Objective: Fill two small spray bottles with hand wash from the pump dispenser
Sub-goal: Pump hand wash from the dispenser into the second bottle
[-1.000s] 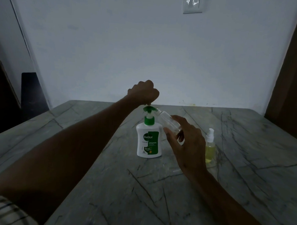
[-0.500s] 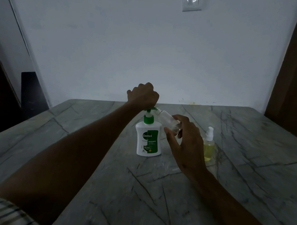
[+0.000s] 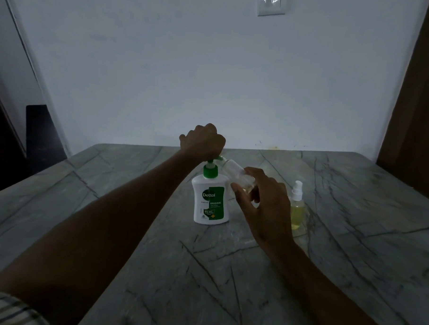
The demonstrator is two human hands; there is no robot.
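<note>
A white and green Dettol pump dispenser (image 3: 209, 201) stands upright on the grey marble table (image 3: 352, 254). My left hand (image 3: 202, 142) is curled over its green pump head and presses on it from above. My right hand (image 3: 263, 203) holds a small clear spray bottle (image 3: 236, 172) without its cap, tilted, with its open mouth against the pump's spout. A little liquid shows at the bottle's low end. A second small spray bottle (image 3: 296, 207), capped with a white sprayer and holding yellow liquid, stands upright just right of my right hand.
The table's far edge meets a white wall with a switch plate (image 3: 271, 4) high up. A brown wooden panel (image 3: 417, 102) runs along the right side. A dark chair back (image 3: 41, 135) stands at the far left.
My left hand has come down on the pump head and pushed it lower. The clear bottle has stayed at the spout in my right hand.
</note>
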